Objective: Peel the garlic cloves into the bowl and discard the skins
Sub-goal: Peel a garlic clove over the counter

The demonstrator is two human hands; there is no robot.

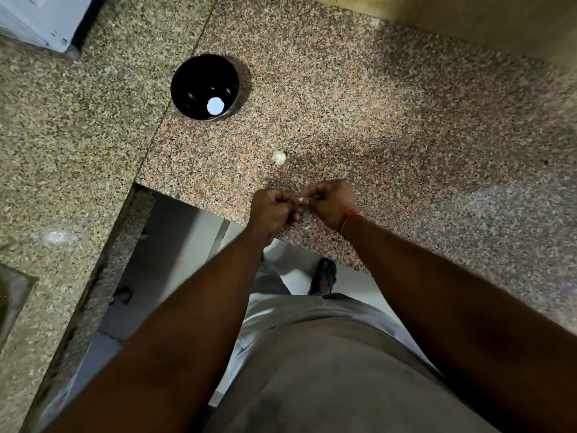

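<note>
A small pale garlic clove [301, 200] is pinched between the fingertips of both hands, just above the front edge of the speckled granite counter [390, 126]. My left hand [274, 209] and my right hand [331, 201] have curled fingers and meet at the clove; most of it is hidden. A whole white garlic bulb [278, 158] lies on the counter a little beyond the hands. A dark round bowl [205, 87] stands farther back to the left, with a bright white spot inside near its front wall.
The counter turns a corner on the left, with a seam running diagonally. A white appliance [40, 20] stands at the far left corner. A metal sink edge [15, 295] shows at the left border. Floor and a sandalled foot [324, 276] appear below the counter edge.
</note>
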